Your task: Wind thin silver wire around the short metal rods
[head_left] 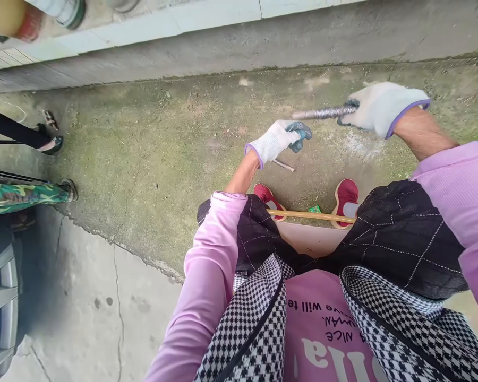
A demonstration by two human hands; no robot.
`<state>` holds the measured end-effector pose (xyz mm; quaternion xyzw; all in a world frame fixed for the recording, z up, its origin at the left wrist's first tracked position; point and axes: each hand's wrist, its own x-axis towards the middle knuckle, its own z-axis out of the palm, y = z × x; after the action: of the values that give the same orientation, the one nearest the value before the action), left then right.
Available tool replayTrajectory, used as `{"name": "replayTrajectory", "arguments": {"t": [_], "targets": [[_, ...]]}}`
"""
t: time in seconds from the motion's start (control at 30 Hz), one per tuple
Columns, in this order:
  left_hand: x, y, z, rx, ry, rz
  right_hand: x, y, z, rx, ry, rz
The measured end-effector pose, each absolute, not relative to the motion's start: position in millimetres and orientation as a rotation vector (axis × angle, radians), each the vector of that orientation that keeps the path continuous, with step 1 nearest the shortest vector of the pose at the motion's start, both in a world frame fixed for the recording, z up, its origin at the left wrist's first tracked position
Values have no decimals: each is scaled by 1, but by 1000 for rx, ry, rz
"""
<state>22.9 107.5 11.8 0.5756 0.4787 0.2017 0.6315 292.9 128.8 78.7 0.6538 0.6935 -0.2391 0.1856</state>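
Note:
My right hand (376, 109), in a white work glove with dark coated fingers and a purple cuff, is closed round one end of a short rod (326, 113). The rod looks silvery and wound along its length, with a duller, brownish far end pointing left. My left hand (282, 140) wears a matching glove, just left of and below that end, apart from it. Its fingers are curled together, and whatever may be between them is hidden. Beneath the left hand, a thin stick-like piece (283, 165) lies on the ground.
Mossy concrete ground (143, 143) runs along a low ledge (207, 18) with containers (69, 13) at its upper left. Between my red shoes (346, 199) lies a small green packet (314, 209). Another person's leg in camouflage (27, 196) and a dark-clad leg (16, 127) show at left, near a vehicle (2, 297).

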Motion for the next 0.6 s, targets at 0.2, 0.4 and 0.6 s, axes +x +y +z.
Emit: {"name": "replayTrajectory", "arguments": {"t": [0.2, 0.4, 0.6], "targets": [[25, 104, 27, 1291, 1065, 463, 299, 112, 103, 2121, 2002, -1972], [13, 108, 42, 1427, 1053, 432, 300, 97, 94, 1208, 1962, -1934], [24, 112, 56, 1528, 1204, 271, 292, 95, 74, 1451, 1974, -1244]]}}
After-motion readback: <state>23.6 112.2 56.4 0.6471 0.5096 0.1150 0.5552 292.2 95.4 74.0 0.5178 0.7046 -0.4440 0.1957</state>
